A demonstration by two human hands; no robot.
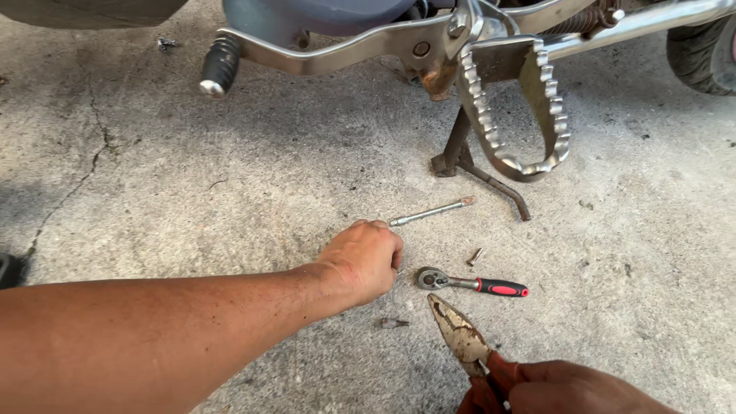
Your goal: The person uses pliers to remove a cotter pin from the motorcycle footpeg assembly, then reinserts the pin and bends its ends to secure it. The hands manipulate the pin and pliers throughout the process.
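My left hand (pixel 362 259) reaches across the concrete floor with its fingers curled down against the ground; whether it holds anything I cannot tell. Just beyond it lies a thin metal rod (pixel 432 211). To its right rests a small ratchet wrench (pixel 469 283) with a red and black handle, and a small screw (pixel 474 256) lies above that. My right hand (pixel 563 389), at the bottom edge, grips rusty pliers (pixel 460 336) with red handles, jaws closed and pointing up-left toward the ratchet.
A motorcycle's underside fills the top: a toothed metal footpeg (pixel 521 107), a gear lever with a rubber tip (pixel 221 65), the side stand (pixel 475 165) and a rear tyre (pixel 701 54). A small dark scrap (pixel 389 323) lies near my wrist. Cracks run through the concrete at left.
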